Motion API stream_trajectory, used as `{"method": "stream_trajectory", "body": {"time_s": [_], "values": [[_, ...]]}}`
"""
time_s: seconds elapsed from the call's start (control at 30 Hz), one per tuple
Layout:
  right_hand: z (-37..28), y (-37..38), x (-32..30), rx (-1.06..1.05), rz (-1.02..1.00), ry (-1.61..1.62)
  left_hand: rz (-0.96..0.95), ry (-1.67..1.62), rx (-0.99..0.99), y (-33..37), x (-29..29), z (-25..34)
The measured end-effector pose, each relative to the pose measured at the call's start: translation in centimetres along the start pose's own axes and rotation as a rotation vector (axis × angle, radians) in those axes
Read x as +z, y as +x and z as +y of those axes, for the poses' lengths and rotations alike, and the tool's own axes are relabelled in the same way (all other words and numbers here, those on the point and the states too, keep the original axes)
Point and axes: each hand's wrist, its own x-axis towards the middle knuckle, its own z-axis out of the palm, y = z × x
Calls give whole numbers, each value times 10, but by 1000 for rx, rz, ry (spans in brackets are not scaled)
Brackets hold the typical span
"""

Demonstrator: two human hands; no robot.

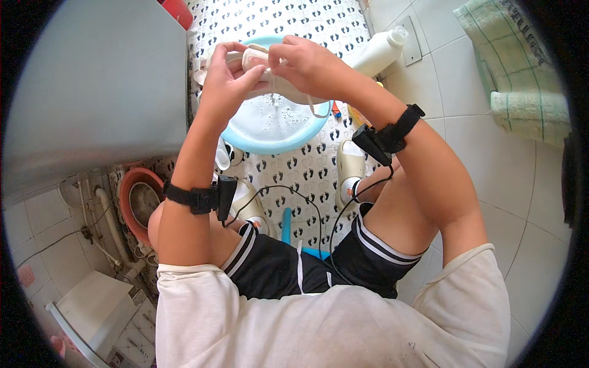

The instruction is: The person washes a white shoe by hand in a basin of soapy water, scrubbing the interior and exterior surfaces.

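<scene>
A white lace-up shoe [285, 91] hangs above a light-blue basin [268, 147] of sudsy water. Around the shoe's left side my left hand [233, 76] is closed, its thumb and fingers gripping near the pale tongue [254, 58]. My right hand [304, 64] pinches the shoe's upper on the other side, its fingertips partly hidden behind the knuckles. A loose lace [318, 110] dangles below the right hand, and a thin stream of water or lace drops toward the suds; I cannot tell which.
A large white bottle [381, 52] leans at the right of the basin, with a small orange-and-blue item [336, 110] close by. A white brush-like object [222, 154] lies at its left. Terracotta-coloured pot [126, 211] and pipes stand left; a green-striped towel [521, 67] hangs right.
</scene>
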Motion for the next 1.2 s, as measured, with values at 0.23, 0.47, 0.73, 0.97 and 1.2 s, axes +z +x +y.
{"method": "stream_trajectory", "body": {"time_s": [0.23, 0.47, 0.73, 0.97, 1.2], "values": [[15, -1, 1, -79, 109, 65, -118, 360, 40, 0, -10, -5], [18, -1, 4, -108, 107, 76, -49, 457, 77, 3, -5, -15], [18, 4, -12, -84, -78, 180, 123, 442, -73, 2, 3, -9], [18, -3, 9, -66, -7, -103, -32, 381, -42, 7, 9, -26], [9, -2, 11, -19, 1, -178, 13, 637, 227, 11, 3, -40]]}}
